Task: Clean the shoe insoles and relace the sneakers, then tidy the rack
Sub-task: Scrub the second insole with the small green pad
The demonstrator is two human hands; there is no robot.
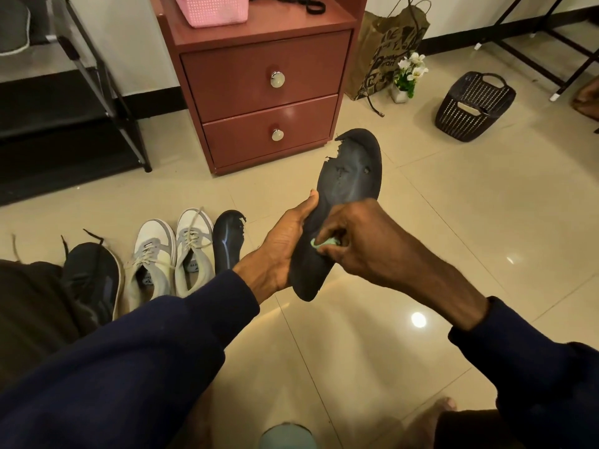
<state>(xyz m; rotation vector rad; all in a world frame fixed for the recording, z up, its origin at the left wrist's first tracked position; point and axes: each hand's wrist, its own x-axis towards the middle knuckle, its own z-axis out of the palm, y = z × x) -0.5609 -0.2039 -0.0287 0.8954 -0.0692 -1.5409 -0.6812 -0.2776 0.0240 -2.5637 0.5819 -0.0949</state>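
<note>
A worn dark foam insole [348, 176] is gripped by the left hand [282, 241]; a small pale-green cloth [324, 243] is pinched against it by the right hand [359, 234].

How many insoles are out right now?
2. One insole is held by the left hand, the right hand pinching a green cloth against it; the second insole lies on the floor right of the white sneakers. Others may be hidden inside shoes.
</note>
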